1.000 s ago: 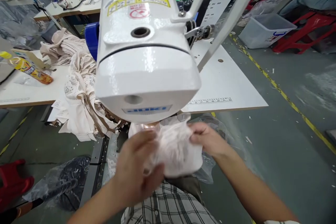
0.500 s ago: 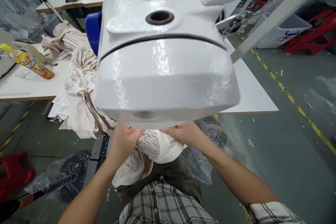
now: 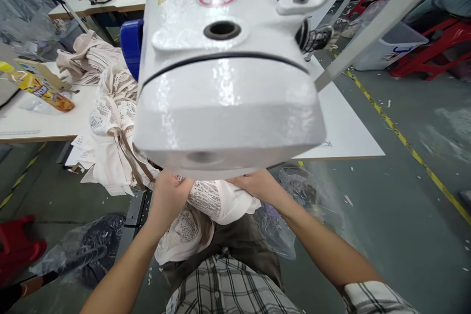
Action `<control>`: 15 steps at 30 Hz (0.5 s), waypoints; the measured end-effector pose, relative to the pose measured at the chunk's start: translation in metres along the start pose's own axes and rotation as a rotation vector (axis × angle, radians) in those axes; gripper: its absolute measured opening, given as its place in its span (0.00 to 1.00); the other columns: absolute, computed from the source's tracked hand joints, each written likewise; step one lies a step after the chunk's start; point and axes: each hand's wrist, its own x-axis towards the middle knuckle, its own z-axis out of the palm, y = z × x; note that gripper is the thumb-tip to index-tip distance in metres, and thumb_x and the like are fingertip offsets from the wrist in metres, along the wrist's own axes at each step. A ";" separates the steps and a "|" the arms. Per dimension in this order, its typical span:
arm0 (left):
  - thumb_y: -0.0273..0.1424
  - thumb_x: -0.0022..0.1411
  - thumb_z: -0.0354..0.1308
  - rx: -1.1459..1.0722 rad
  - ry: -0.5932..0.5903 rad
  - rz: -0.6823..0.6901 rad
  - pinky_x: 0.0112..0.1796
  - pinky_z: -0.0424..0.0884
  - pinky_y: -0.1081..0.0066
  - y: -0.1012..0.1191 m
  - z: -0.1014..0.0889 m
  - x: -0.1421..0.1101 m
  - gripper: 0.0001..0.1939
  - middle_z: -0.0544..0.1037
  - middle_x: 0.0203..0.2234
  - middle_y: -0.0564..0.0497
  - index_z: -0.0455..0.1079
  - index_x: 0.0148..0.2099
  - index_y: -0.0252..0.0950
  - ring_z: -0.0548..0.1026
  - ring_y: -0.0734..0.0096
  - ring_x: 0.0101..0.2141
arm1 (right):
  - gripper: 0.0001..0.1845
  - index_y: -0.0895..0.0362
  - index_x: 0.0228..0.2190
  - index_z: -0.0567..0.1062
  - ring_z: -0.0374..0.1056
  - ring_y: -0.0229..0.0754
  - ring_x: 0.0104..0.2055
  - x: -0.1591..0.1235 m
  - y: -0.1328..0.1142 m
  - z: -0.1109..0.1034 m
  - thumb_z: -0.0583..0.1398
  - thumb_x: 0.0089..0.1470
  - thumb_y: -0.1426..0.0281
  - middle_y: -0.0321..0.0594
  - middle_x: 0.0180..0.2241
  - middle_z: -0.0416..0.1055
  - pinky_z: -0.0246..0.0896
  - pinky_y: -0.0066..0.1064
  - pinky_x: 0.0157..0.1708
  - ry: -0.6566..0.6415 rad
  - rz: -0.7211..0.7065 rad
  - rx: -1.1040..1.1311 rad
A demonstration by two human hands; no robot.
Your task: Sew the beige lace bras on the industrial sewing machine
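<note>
A cream lace bra [image 3: 208, 201] lies over my lap, with patterned lace on its cups and smooth fabric to the right. My left hand [image 3: 171, 196] is closed on its left part, thumb over the cloth. On the other side, my right hand [image 3: 259, 186] pinches the upper right edge. The white head of a sewing machine [image 3: 228, 113] hangs just above both hands and hides my fingertips, the needle area and the far edge of the bra.
A heap of cream lace garments [image 3: 114, 113] spills over the table's edge at left. Behind it lies a yellow-capped drink bottle [image 3: 40, 91]. A white tabletop [image 3: 349, 127] extends right of the machine. Plastic bags [image 3: 279, 230] lie on the floor; a red stool [image 3: 22, 245] stands lower left.
The view has shifted slightly. Both hands keep their hold on the bra, moving little against the machine head. The metal part at the machine's upper right looks different.
</note>
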 end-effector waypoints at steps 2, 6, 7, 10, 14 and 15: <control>0.34 0.62 0.54 0.008 0.026 -0.022 0.27 0.65 0.72 -0.008 0.000 -0.005 0.08 0.70 0.21 0.53 0.68 0.31 0.37 0.70 0.68 0.27 | 0.22 0.57 0.20 0.69 0.56 0.36 0.25 -0.005 0.011 0.001 0.61 0.53 0.52 0.34 0.21 0.63 0.49 0.27 0.23 -0.003 0.020 0.025; 0.40 0.67 0.53 -0.076 0.147 -0.051 0.37 0.71 0.70 -0.042 0.018 -0.028 0.15 0.75 0.42 0.43 0.66 0.50 0.36 0.75 0.63 0.42 | 0.24 0.57 0.20 0.65 0.53 0.34 0.24 -0.018 0.030 0.000 0.59 0.56 0.52 0.31 0.20 0.57 0.47 0.27 0.24 0.002 0.035 0.096; 0.41 0.68 0.52 -0.119 0.167 -0.039 0.42 0.72 0.67 -0.052 0.027 -0.036 0.19 0.73 0.49 0.40 0.63 0.56 0.37 0.73 0.60 0.49 | 0.25 0.56 0.20 0.64 0.52 0.34 0.24 -0.021 0.033 0.000 0.59 0.56 0.52 0.31 0.20 0.56 0.46 0.27 0.24 0.008 0.036 0.107; 0.46 0.68 0.51 -0.211 0.147 0.081 0.57 0.65 0.57 -0.076 0.059 -0.062 0.30 0.61 0.62 0.37 0.53 0.66 0.39 0.63 0.54 0.62 | 0.25 0.56 0.20 0.62 0.52 0.34 0.24 -0.030 0.042 -0.002 0.59 0.57 0.51 0.31 0.20 0.56 0.46 0.27 0.25 0.020 0.038 0.117; 0.56 0.59 0.55 -0.175 0.030 0.211 0.62 0.55 0.46 -0.089 0.100 -0.088 0.46 0.54 0.65 0.34 0.44 0.70 0.36 0.54 0.43 0.65 | 0.27 0.56 0.20 0.60 0.51 0.34 0.24 -0.039 0.051 -0.002 0.57 0.57 0.49 0.31 0.21 0.54 0.45 0.27 0.25 0.028 0.043 0.117; 0.56 0.58 0.57 -0.140 0.015 0.211 0.62 0.53 0.44 -0.090 0.110 -0.092 0.48 0.53 0.65 0.33 0.43 0.70 0.36 0.53 0.41 0.65 | 0.27 0.56 0.19 0.60 0.51 0.35 0.24 -0.042 0.053 -0.002 0.57 0.57 0.49 0.31 0.21 0.54 0.45 0.27 0.24 0.026 0.046 0.117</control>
